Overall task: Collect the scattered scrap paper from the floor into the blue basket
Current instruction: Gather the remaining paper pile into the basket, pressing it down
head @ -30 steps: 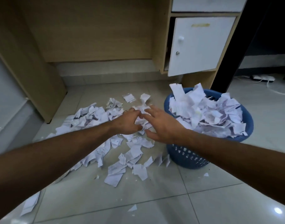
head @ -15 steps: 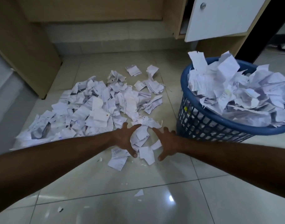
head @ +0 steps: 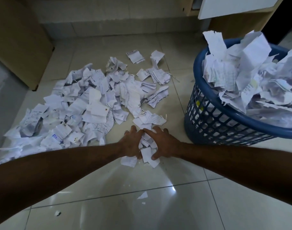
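Glossy pale floor tiles [head: 158, 205], with wooden desk panels [head: 17, 40] along the far edge and a white cabinet door [head: 238, 5] at the far right corner. Large heap of scrap paper [head: 85, 107] spread over the left and middle part of the floor, reaching near the far edge with a few loose pieces. Blue basket [head: 213, 117] stood at the right side, piled above its rim with crumpled paper [head: 244, 75]. Left hand [head: 131, 143] and right hand [head: 163, 143] were down on the floor just beside the basket, facing each other, with a small bunch of scraps [head: 146, 147] pressed between them. Fingers of both hands curled around this bunch, thumbs closing it from the near side; fingertips of the two hands almost touching at the far side. Ring [head: 125, 132] on one left finger. One tiny scrap [head: 142, 195] lay alone on the near tiles, another speck [head: 57, 213] nearer the left corner.
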The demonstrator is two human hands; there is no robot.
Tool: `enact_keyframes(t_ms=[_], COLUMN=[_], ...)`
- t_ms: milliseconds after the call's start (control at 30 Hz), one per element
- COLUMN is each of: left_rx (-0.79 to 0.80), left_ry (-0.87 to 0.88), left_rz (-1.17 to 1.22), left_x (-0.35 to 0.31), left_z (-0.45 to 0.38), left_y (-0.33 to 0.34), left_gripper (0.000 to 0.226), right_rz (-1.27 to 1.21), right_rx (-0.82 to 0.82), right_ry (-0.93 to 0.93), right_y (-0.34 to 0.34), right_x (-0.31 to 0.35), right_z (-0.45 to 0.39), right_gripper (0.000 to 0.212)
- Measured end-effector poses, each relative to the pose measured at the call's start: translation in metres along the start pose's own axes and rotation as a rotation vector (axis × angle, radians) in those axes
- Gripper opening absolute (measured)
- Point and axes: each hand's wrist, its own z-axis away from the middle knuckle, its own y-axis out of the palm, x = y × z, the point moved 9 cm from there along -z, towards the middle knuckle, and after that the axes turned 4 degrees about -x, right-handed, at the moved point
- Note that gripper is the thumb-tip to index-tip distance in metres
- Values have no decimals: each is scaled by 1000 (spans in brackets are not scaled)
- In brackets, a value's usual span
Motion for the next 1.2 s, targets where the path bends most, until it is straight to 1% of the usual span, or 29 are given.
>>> enact_keyframes(t_ms=[33,67,167,200,233,267,333,367,433,500,567,700,767,833,933,1000,1100,1200], left_rx=[-26,-56,-164,-198,-224,-246,-281,-297,-335,-428,-557,-792,-864,-911,-954,-949,-872,-764], left_ry=[15,44,100,102,94,104,159,174,144,101,104,112,119,147,254,329,435,537], left_rz=[64,123,246,288,312,319,345,368,397,432,466,485,532,612,739,788,819,817], left_x=[2,2,7,8,9,8,3,0,-2,-2,-7,-23,-33,-47,-75,-99,-141,-186], left_z=[2,3,6,9,10,13,15,17,22,27,37,59,69,81,94,99,100,96], left_y=[-2,-3,-10,-17,-23,-29,-42,-51,-76,-109,-143,-212,-243,-271,-303,-320,-336,-337], left_gripper=[96,83,32,24,23,25,26,21,12,17,18,21,25,31,39,40,40,45], right_rz=[-19,-47,-139,-182,-210,-215,-230,-240,-241,-252,-264,-301,-329,-343,-331,-307,-217,-65], right_rx=[-24,-46,-171,-218,-250,-276,-343,-372,-423,-507,-619,-744,-808,-867,-969,-1042,-1118,-1145], right_ry=[-17,-38,-127,-149,-153,-153,-152,-156,-124,-82,-72,-121,-111,-121,-131,-117,-93,-50], right_y=[-1,-2,-11,-17,-23,-31,-51,-64,-90,-121,-154,-214,-242,-268,-308,-333,-364,-385], right_x=[2,3,13,16,18,21,25,28,33,38,46,72,80,89,94,92,82,59], right_z=[-1,0,5,8,10,15,19,22,27,32,40,55,66,82,111,131,158,181], right_gripper=[119,103,48,32,19,13,17,18,15,10,4,11,18,21,17,16,17,15])
